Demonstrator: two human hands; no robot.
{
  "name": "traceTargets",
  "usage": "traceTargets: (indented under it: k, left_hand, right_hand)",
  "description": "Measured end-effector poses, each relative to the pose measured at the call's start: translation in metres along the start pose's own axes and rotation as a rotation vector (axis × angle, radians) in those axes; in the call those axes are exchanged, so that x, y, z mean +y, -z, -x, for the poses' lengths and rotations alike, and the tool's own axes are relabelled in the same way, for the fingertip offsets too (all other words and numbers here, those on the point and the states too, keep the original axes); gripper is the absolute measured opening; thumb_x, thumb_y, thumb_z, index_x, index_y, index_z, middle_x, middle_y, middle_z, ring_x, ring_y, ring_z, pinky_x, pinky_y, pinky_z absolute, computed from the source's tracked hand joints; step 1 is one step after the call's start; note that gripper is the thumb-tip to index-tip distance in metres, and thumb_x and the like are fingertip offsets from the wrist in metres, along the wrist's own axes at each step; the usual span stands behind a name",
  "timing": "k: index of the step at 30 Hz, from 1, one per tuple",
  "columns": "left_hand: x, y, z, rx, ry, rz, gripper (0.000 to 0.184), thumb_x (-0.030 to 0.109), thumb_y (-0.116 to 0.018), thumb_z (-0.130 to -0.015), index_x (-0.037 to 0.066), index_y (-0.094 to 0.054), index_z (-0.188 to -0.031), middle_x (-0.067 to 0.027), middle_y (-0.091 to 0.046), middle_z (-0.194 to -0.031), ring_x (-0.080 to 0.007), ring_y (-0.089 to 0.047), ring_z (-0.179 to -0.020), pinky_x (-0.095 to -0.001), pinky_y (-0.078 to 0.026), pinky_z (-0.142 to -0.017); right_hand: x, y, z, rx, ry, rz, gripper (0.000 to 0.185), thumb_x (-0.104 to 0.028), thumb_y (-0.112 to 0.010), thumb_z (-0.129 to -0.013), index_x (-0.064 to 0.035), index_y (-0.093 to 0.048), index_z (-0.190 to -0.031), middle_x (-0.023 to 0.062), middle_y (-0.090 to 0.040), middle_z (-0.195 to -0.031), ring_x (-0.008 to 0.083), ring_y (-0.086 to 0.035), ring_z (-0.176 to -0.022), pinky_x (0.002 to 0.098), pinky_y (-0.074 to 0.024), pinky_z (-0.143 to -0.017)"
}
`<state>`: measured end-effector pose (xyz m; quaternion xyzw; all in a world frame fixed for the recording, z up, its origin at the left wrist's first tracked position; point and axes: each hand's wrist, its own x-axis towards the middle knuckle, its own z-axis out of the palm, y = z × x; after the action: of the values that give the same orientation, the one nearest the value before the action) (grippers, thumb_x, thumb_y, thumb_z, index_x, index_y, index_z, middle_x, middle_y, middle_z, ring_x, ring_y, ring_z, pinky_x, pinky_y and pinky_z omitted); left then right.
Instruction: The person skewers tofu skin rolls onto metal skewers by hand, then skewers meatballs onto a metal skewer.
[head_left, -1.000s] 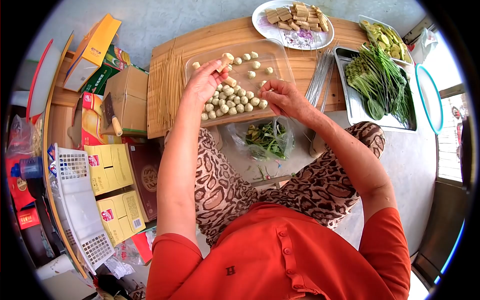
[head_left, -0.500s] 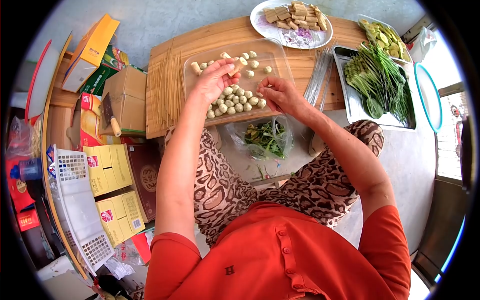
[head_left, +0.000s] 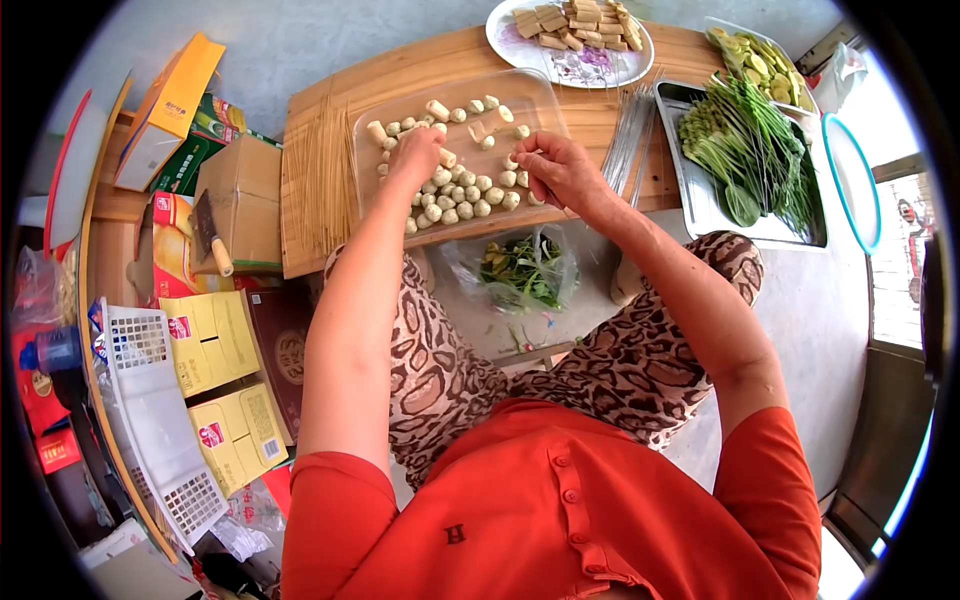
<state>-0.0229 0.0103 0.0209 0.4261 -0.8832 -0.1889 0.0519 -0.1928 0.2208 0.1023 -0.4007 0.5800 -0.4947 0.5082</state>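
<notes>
A clear plastic tray (head_left: 362, 150) holds many pale green speckled balls (head_left: 468, 192) and a few tan roll pieces (head_left: 437, 109). My left hand (head_left: 415, 155) reaches down over the tray's left half, fingers curled together among the balls; what they grip is hidden. Another tan roll piece shows beside its fingertips. At the tray's right side my right hand (head_left: 557, 168) is closed in a pinch, close to a few balls. What it pinches is too thin to make out. A tan roll piece (head_left: 491, 124) is up and left of that pinch.
Thin metal skewers (head_left: 630, 135) and bamboo sticks (head_left: 318, 170) lie on the wooden table (head_left: 400, 75). A plate (head_left: 600, 68) bears tan pieces; a metal tray (head_left: 690, 215) holds greens. Left are a knife (head_left: 212, 235) and boxes (head_left: 215, 345). A bag of greens (head_left: 525, 270) lies below.
My left hand has let go of the tan roll piece and moved down and left to the balls. My right hand has shifted slightly up, still pinched.
</notes>
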Motion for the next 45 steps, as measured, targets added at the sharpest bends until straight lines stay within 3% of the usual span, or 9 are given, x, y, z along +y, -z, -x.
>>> traceTargets:
  k: [4,11,14,16,17,19,23,41,45]
  left_hand:
    - [0.008,0.003,0.013,-0.004,-0.026,-0.129,0.024,0.008,-0.052,-0.082,0.013,-0.065,-0.102,-0.0119,-0.06,-0.112,-0.0262,-0.055,-0.108,-0.0408,-0.044,-0.088]
    - [0.015,-0.001,0.009,0.035,0.087,-0.132,0.02,0.013,-0.065,-0.075,0.014,-0.065,-0.094,-0.0093,-0.062,-0.103,-0.0267,-0.059,-0.098,-0.0399,-0.046,-0.086]
    - [0.006,0.002,-0.006,-0.06,0.185,0.16,0.021,0.023,-0.071,-0.074,0.009,-0.065,-0.089,-0.0089,-0.063,-0.095,-0.0244,-0.062,-0.087,-0.0373,-0.05,-0.077]
    - [0.001,0.0,-0.007,-0.175,0.33,0.748,0.016,0.016,-0.064,-0.082,0.004,-0.062,-0.092,-0.009,-0.063,-0.093,-0.0184,-0.063,-0.08,-0.0306,-0.053,-0.072]
    - [0.0,0.001,-0.006,-0.173,0.33,0.747,0.016,0.016,-0.064,-0.082,0.004,-0.062,-0.092,-0.009,-0.063,-0.093,-0.0184,-0.063,-0.08,-0.0306,-0.053,-0.072]
    - [0.001,0.006,-0.003,-0.185,0.325,1.342,0.019,0.016,-0.059,-0.087,-0.001,-0.059,-0.096,-0.0106,-0.062,-0.091,-0.0169,-0.062,-0.08,-0.027,-0.053,-0.071]
    - [0.008,0.017,-0.001,-0.196,0.311,1.629,0.017,0.01,-0.062,-0.086,-0.002,-0.059,-0.096,-0.0127,-0.063,-0.088,-0.0194,-0.061,-0.077,-0.0292,-0.054,-0.07]
    - [0.015,0.024,0.005,-0.206,0.312,1.699,0.029,0.016,-0.064,-0.086,-0.004,-0.056,-0.106,-0.0123,-0.062,-0.092,-0.0156,-0.06,-0.078,-0.0253,-0.053,-0.07]
    - [0.015,0.023,0.005,-0.205,0.309,1.706,0.021,0.014,-0.062,-0.087,-0.002,-0.057,-0.099,-0.0127,-0.063,-0.089,-0.018,-0.061,-0.075,-0.0285,-0.054,-0.069]
  right_hand:
    - [-0.007,-0.001,0.004,-0.004,-0.015,0.041,0.015,-0.019,-0.053,-0.093,-0.0049,-0.055,-0.089,-0.0008,-0.048,-0.051,0.0064,-0.039,-0.043,0.0241,-0.0292,-0.039]
    - [-0.007,0.002,0.006,-0.009,-0.022,0.055,0.015,-0.019,-0.053,-0.092,-0.0051,-0.054,-0.088,-0.001,-0.048,-0.051,0.0066,-0.039,-0.043,0.024,-0.0296,-0.039]
    - [-0.006,0.002,0.006,-0.015,-0.028,0.069,0.014,-0.019,-0.053,-0.092,-0.005,-0.055,-0.089,-0.001,-0.048,-0.051,0.0066,-0.04,-0.043,0.0239,-0.03,-0.039]
    - [-0.006,0.003,0.008,-0.033,-0.037,0.094,0.014,-0.018,-0.052,-0.092,-0.0049,-0.055,-0.089,-0.0012,-0.048,-0.052,0.0066,-0.041,-0.043,0.0236,-0.0307,-0.039]
    - [-0.007,0.003,0.008,-0.034,-0.035,0.094,0.014,-0.018,-0.052,-0.092,-0.0049,-0.055,-0.089,-0.0012,-0.048,-0.052,0.0066,-0.041,-0.043,0.0236,-0.0307,-0.039]
    - [-0.006,0.004,0.009,-0.055,-0.057,0.124,0.014,-0.018,-0.053,-0.092,-0.0049,-0.056,-0.089,-0.0013,-0.049,-0.052,0.0064,-0.042,-0.044,0.0234,-0.0312,-0.04]
    - [-0.005,0.003,0.009,-0.068,-0.078,0.113,0.014,-0.018,-0.053,-0.091,-0.0046,-0.057,-0.089,-0.001,-0.05,-0.052,0.0067,-0.043,-0.044,0.0238,-0.0321,-0.04]
    - [0.002,0.003,0.006,-0.07,-0.072,0.163,0.013,-0.016,-0.052,-0.089,-0.0031,-0.056,-0.087,0.0002,-0.05,-0.052,0.0072,-0.044,-0.045,0.0249,-0.0333,-0.042]
    - [0.002,0.003,0.007,-0.065,-0.07,0.164,0.014,-0.015,-0.052,-0.089,-0.0026,-0.056,-0.087,0.0006,-0.05,-0.052,0.0075,-0.045,-0.045,0.0251,-0.0337,-0.042]
